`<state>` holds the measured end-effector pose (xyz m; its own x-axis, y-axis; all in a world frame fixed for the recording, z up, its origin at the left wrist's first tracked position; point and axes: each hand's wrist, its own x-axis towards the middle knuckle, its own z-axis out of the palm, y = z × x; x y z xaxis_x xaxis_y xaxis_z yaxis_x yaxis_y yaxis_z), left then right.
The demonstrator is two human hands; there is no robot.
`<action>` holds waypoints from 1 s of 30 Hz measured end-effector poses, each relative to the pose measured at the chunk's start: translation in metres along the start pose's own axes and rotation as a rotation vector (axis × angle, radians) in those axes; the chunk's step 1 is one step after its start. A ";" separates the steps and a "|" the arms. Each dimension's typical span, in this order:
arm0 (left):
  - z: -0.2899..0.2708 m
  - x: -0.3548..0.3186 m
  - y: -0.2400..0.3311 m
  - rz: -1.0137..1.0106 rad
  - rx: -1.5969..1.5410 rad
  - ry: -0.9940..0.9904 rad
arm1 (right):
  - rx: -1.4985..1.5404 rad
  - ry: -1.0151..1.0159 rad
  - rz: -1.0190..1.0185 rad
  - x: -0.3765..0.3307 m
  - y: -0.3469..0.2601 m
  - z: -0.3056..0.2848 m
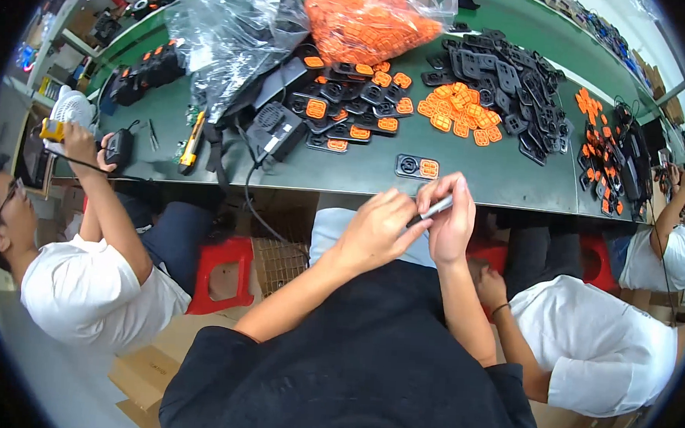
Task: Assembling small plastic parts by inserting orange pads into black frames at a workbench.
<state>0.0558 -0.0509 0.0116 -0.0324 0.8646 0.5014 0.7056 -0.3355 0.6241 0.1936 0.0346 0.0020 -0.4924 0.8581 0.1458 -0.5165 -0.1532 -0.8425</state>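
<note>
My left hand (379, 230) and my right hand (452, 224) meet just off the table's front edge, both with fingers closed around one slim grey piece (437, 207). Its kind cannot be made out, as the fingers cover most of it. Something dark shows by my left fingertips. Just beyond my hands, a black panel with an orange pad (418, 167) lies flat on the green table (499, 176). Farther back is a pile of loose orange pads (460, 108). To its left are stacked black panels with orange pads (356, 106), and to its right a heap of bare black panels (512, 79).
A bag of orange pads (372, 22) and a clear plastic bag (232, 30) stand at the back. Left lie a black power supply (275, 131), a hanging cable (249, 197) and a yellow cutter (192, 144). Co-workers sit left (102, 287) and right (607, 344), near red stools (225, 274).
</note>
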 end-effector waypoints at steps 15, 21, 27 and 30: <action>0.016 -0.124 -0.014 -0.495 -0.230 -0.021 | -1.502 -0.174 -0.614 0.040 -0.014 -0.037; -0.005 -0.092 -0.023 -0.351 -0.149 0.245 | -1.412 -0.110 -0.454 0.041 -0.016 -0.038; -0.042 -0.007 -0.049 -0.237 -0.059 0.416 | -1.426 -0.066 -0.505 0.041 -0.010 -0.032; -0.034 0.021 -0.061 -0.263 0.117 0.297 | -1.410 -0.035 -0.498 0.039 -0.013 -0.029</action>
<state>-0.0122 -0.0250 0.0042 -0.4137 0.7637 0.4957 0.7212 -0.0575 0.6904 0.2014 0.0846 0.0031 -0.5007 0.6638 0.5557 0.4412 0.7479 -0.4959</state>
